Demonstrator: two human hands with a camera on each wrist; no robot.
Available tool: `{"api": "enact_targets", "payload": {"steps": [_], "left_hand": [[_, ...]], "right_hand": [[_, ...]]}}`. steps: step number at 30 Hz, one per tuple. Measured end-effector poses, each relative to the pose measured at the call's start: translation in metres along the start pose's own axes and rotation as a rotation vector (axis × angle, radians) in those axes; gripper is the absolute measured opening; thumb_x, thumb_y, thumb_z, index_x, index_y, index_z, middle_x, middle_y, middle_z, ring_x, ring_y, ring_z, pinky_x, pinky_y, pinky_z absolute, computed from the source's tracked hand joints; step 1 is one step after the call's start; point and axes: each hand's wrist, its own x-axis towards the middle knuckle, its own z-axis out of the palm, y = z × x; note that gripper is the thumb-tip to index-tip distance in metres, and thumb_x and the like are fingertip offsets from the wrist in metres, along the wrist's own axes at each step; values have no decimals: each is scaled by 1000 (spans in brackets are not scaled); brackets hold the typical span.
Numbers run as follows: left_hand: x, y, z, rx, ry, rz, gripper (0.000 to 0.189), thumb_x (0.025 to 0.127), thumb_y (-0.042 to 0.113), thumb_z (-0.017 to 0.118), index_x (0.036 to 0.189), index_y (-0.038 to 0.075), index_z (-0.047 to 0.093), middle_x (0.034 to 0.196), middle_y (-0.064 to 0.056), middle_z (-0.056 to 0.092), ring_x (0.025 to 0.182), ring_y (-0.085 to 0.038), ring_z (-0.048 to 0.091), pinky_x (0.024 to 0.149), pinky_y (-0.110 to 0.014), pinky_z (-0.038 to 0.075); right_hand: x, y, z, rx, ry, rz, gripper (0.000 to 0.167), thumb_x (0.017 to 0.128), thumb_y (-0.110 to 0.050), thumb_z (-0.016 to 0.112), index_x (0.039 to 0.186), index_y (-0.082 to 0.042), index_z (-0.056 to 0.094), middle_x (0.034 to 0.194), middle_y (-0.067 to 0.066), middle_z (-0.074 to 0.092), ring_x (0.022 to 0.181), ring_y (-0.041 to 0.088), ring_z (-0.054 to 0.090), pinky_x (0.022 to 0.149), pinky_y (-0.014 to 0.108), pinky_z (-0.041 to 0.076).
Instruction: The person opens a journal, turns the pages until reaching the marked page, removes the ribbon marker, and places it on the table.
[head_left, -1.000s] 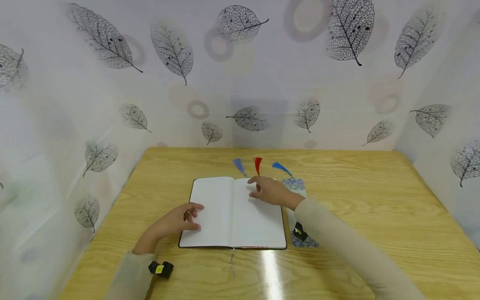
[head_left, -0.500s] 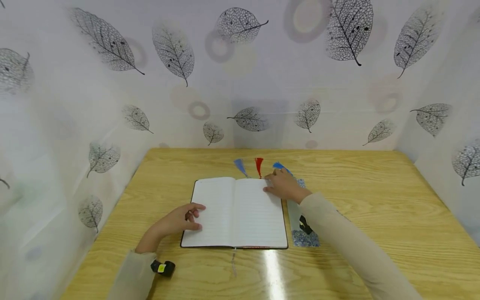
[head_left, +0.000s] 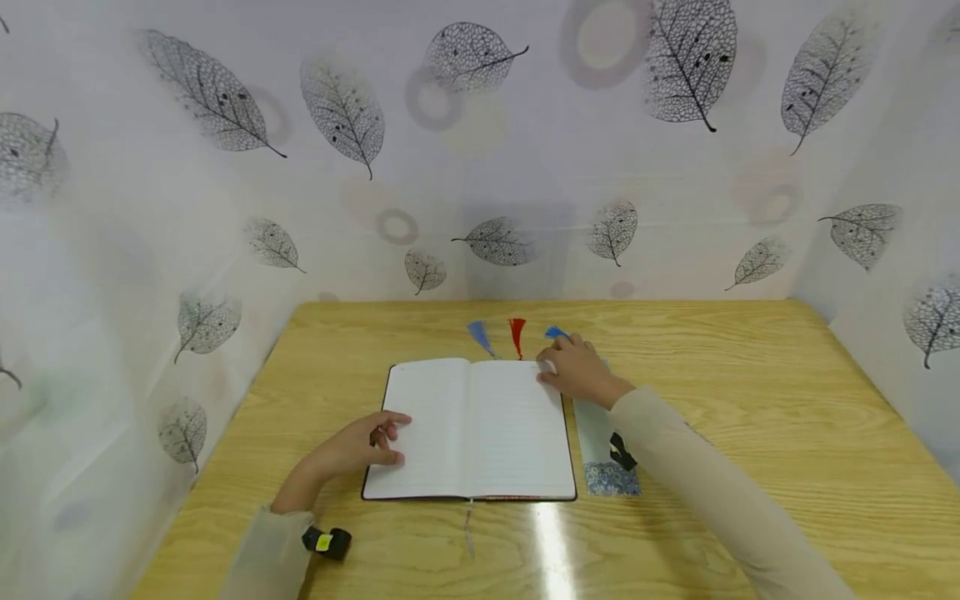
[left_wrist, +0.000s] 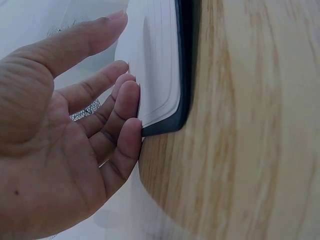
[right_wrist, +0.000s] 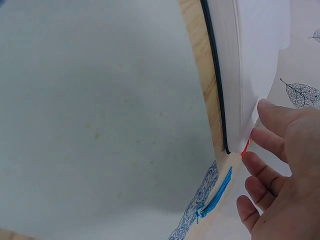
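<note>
An open notebook point(head_left: 517, 433) with lined white pages and a dark cover lies on the table. My left hand point(head_left: 352, 446) rests at its left edge, thumb and index finger reaching over the page, the other fingers loosely bent beside the cover. At the upper right corner of the notebook is my right hand point(head_left: 581, 372); in the right wrist view its thumb point(right_wrist: 280, 115) touches the page and the bent fingers stand apart from it. Beneath that hand and sleeve, partly hidden, lies a pale bookmark point(head_left: 613, 479) with blue patterned ends and a blue tassel point(right_wrist: 220, 192).
A red tassel point(head_left: 517, 335) and a lighter blue tassel point(head_left: 480, 336) stick out beyond the notebook's top edge. A thin ribbon point(head_left: 468, 533) hangs from its bottom edge. The wooden table point(head_left: 750, 375) meets leaf-printed walls point(head_left: 510, 167) at the back and sides.
My right hand has moved right, from over the right page to its upper right corner, now covering part of the bookmark and its blue tassel. The left hand stays in place.
</note>
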Motion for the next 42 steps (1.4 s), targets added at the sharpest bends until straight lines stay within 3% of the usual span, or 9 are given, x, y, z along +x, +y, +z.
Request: {"api": "enact_targets", "payload": {"steps": [16,28,31,34,38,42], "left_hand": [[-1,-4,3,2,10,9,57,85,22,75,133,0,52,100,-8,51,80,-14,46,67,-21,41],[-1,-3,3,2,15,-4,57,84,22,75,132,1,53,100,-8,51,83,-16,45,68,-21,40],[0,-3,2,5,10,-1,56,85,22,74,133,1,53,100,-8,51,83,-17,45,68,-21,41],[1,-2,2,5,10,-2,56,85,22,74,132,1,53,100,-8,51,84,-17,46,69,-21,41],[0,-1,1,3,9,-4,55,85,22,74,132,1,53,99,-8,51,85,-18,46,69,-21,41],[0,-1,1,2,7,-7,55,86,21,74,132,1,52,99,-8,50,85,-18,45,69,-21,41]], "right_hand": [[-3,8,1,-21,-16,-6,40,94,-35,62,126,-12,63,122,14,59,117,39,50,96,57,40],[-7,5,-4,-32,101,-51,26,93,-26,64,112,-9,69,112,10,67,105,33,59,90,55,47],[-9,4,-8,37,78,-42,25,95,-25,62,109,-5,68,105,9,69,97,27,63,88,55,47],[-11,4,-13,174,24,-26,26,97,-23,59,112,-3,65,102,10,69,90,22,65,83,48,50],[-17,4,-19,363,-51,-25,38,98,-21,57,128,2,55,105,13,67,87,20,64,73,35,52],[-26,4,-21,492,-114,-35,51,98,-19,56,142,2,41,107,14,64,88,20,63,73,33,51]]}}
